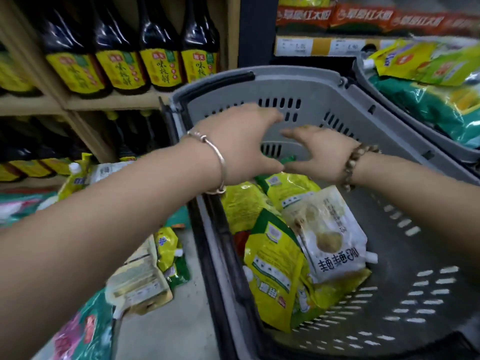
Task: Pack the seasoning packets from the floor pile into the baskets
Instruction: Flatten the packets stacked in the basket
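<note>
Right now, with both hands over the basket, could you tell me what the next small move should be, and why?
Probably move the left hand down to the floor pile for another packet. It and the right hand look open and empty over the grey basket, which has bare space on its right side.

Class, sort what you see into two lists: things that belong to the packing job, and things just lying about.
Belongs to the job:
near basket
packed packets
floor packets
second basket
left hand
right hand

Just lying about:
sauce bottles
price tags
red boxes
</note>
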Motion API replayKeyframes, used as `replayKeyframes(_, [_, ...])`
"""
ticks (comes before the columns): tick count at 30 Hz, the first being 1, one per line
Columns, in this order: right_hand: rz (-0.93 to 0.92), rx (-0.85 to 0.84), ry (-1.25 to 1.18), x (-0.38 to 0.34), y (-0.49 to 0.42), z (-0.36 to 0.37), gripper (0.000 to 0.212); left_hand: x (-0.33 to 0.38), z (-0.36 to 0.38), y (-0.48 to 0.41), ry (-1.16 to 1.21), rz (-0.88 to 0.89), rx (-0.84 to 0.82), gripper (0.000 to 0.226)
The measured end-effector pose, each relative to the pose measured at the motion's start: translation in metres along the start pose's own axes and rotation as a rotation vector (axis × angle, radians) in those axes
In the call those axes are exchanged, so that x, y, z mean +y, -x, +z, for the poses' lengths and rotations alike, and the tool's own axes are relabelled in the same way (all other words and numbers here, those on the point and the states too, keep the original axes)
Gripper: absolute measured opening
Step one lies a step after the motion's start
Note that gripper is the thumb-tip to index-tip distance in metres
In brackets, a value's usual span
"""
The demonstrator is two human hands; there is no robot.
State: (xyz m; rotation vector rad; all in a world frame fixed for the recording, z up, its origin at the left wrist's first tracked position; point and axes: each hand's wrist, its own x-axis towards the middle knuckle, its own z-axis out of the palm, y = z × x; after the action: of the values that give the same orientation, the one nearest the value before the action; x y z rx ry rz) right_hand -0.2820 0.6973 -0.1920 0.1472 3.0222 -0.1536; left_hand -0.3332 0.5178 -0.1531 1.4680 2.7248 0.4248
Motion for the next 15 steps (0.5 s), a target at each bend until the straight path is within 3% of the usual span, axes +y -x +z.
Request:
replayKeyframes(3, [-0.063,0.230,-0.219,-0.051,-0.007,-0.021,0.068,-0.031,-0.022,0.043,0.029,-0.099,0.130,0.077])
replayKeyframes(6, [-0.124,0.311,-0.280,-0.106,-0.015,-0.030,0.069,-0.063,-0.036,0.088,0.094,-0.202,0.206,0.079])
replayKeyframes(15, [-0.226,0.142,-0.053,-0.251,-0.058,0.010,0.080,-0.163,-0.003,0.189,0.188,-0.572,0.349,0.068])
